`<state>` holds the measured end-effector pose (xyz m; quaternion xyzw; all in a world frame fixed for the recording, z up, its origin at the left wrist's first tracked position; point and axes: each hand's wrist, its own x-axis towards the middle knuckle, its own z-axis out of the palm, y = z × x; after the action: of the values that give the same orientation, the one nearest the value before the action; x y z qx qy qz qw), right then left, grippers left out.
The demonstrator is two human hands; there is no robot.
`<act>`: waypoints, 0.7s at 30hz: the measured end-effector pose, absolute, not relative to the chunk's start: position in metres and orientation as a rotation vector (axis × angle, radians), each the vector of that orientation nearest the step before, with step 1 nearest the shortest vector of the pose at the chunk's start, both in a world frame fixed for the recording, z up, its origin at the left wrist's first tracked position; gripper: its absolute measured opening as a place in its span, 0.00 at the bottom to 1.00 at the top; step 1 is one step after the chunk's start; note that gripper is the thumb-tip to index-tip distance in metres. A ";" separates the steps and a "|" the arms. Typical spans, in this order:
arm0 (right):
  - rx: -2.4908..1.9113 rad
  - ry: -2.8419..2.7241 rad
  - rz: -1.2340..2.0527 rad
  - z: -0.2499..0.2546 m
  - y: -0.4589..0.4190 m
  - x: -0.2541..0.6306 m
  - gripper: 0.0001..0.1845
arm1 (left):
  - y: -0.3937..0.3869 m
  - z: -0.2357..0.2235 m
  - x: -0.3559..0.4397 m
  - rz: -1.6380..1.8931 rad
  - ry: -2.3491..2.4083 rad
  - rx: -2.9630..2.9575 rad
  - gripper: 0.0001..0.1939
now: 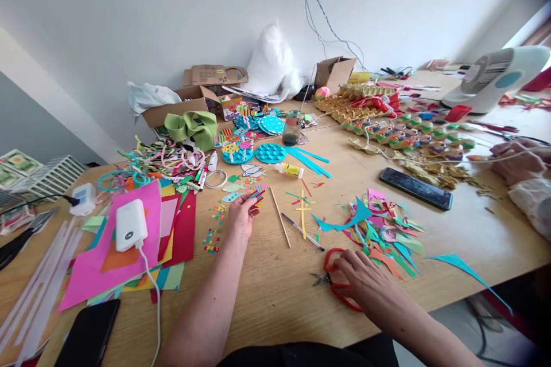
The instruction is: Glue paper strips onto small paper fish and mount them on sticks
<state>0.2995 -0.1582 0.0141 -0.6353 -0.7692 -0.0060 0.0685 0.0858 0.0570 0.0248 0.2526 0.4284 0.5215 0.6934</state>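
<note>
In the head view I have the left hand [241,218] pinched on small paper strips [257,197], mostly red, over the middle of the worktop [267,298]. The right hand [364,280] is curled over the red handles of the scissors [329,279], near the front edge. I can't tell whether its grip is closed. The two hands are well apart.

I judge the strips very light, limp and easily creased, so a soft fingertip pinch at one end suits them. The scissors should feel stiff and heavier; I would take them by the loops, since the blades point left and look slightly parted.

For containers, a glass jar [291,128] stands towards the back edge with something dark in its bottom. The glue bottle [291,170] lies on its side in front of it; I can't make out its level. Towards the back left corner, a cardboard box [166,112] carries a pale plastic bag [152,96]. Another box [334,73] stands open near the back edge, its inside hidden from me. Right of centre, rows of egg cups [404,139] hold small colourful pieces, too small to identify.
</note>
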 end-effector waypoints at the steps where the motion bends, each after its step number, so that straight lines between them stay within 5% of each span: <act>1: -1.878 -2.320 -0.037 0.011 -0.159 0.300 0.06 | 0.057 0.025 0.086 1.169 0.953 0.564 0.16; 5: -1.827 -2.258 0.078 0.011 -0.163 0.299 0.06 | 0.057 0.026 0.084 1.181 0.951 0.552 0.18; 11: -1.672 -1.953 0.857 0.076 -0.124 0.287 0.09 | 0.055 0.044 0.089 1.122 0.884 0.445 0.17; 16: -1.352 -1.666 0.674 0.097 -0.037 0.250 0.11 | 0.063 0.058 0.101 1.156 0.791 0.413 0.13; 21: -1.571 -1.665 0.282 0.060 0.010 0.222 0.13 | 0.076 0.037 0.099 1.226 0.821 0.371 0.11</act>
<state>0.2221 0.0099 0.0598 -0.6225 -0.6599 0.1120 0.4056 0.0988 0.0764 0.0373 0.1680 0.3720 0.5554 0.7245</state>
